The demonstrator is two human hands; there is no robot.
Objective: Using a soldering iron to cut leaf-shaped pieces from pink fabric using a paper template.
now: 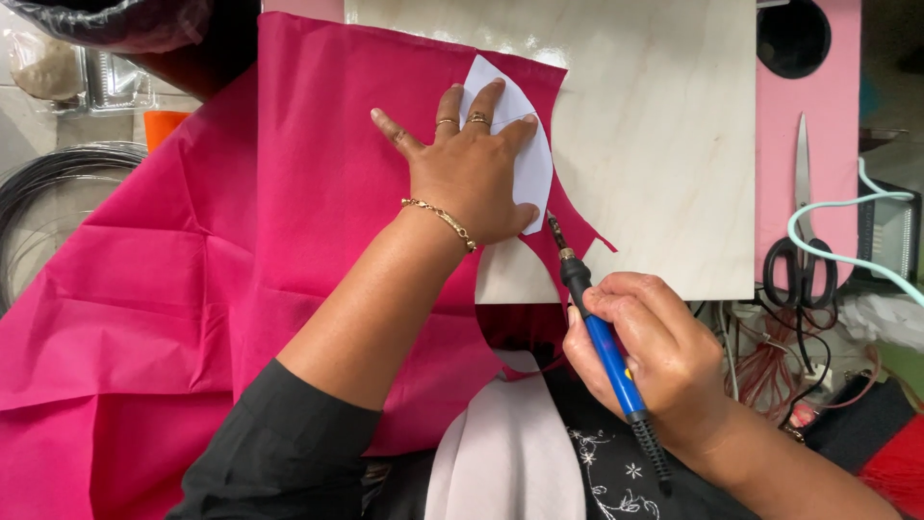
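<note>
- Firstly, we saw the right hand [647,361] closed in a pen-like grip around a blue-handled hot cutting tool [604,351], whose thin metal tip touched the pink fabric [289,193] just below the lower end of the white paper pattern [525,144].
- We noted the left hand [472,169] lying flat with its fingers spread, gripping nothing, pressing the white paper pattern down onto the pink fabric.
- We found that pattern, curved like a petal, near the left edge of the pale wooden board [654,144], with the fabric's cut edge following its curve.
- We saw the pink fabric cover the board's left edge and hang wide off to the left, creased in folds.
- We saw black-handled scissors [801,231] lying past the board's right edge on a pink surface [837,96], with a pale green cable [847,255] looping over the handles.
- We noticed coiled black wire [38,207] well apart at the far left.
</note>
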